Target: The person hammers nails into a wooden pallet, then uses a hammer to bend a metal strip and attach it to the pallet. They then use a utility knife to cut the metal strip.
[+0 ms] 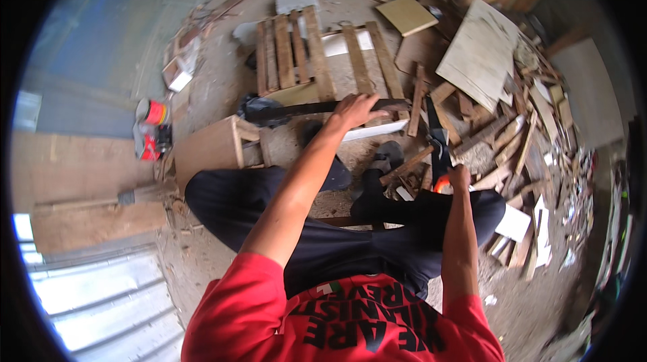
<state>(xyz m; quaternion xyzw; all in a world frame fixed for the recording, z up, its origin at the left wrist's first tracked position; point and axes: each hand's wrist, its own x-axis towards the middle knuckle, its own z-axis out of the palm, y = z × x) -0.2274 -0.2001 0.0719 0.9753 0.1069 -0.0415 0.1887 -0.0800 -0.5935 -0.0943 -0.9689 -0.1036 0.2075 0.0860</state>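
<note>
My left hand [357, 111] lies across a long dark wooden strip [296, 110], its fingers stretched out to the right. The strip runs sideways in front of my knees, over a white-edged board [376, 130]. Off to the right, my right hand [459, 177] is closed around the orange handle of a handsaw [441, 185]. The dark saw blade [439, 148] points away from me, to the right of the strip's end, and appears apart from it. My right fingers are partly hidden.
A slatted wooden pallet [286, 52] lies beyond the strip. A wooden box [209, 146] stands at left, with a yellow-and-red can [155, 113] behind it. Scrap wood [519, 140] heaps up at right, under a large pale board [477, 55]. A sandalled foot [387, 153] is near the strip.
</note>
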